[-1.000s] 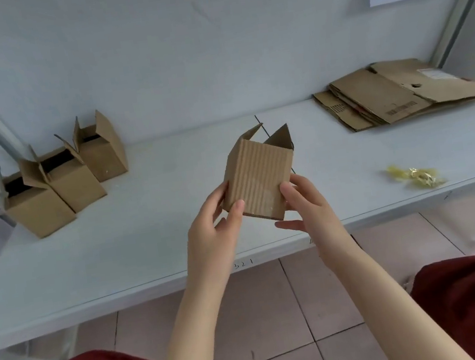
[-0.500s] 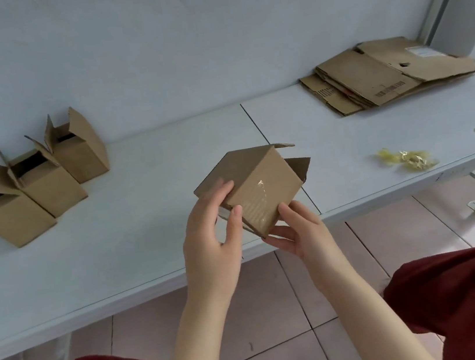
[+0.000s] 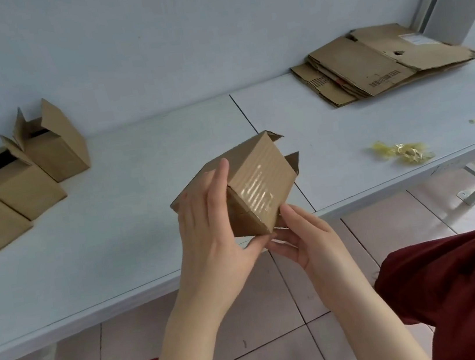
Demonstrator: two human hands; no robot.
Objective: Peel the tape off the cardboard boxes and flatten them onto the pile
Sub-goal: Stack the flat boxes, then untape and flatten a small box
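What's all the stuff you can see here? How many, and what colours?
held box: one, brown, in both hands
tape: one strip, shiny clear, on the held box
open boxes: three, brown, table's left side
flat cardboard pile: one, brown, table's far right
tape scraps: one clump, yellowish, table's right front
table: one, white, across the view
red clothing: two patches, dark red, bottom of view
left hand: one, gripping the held box's left side
right hand: one, under its near corner

left hand [image 3: 207, 233] gripping from above, right hand [image 3: 309, 243] cupped below, forearms raised
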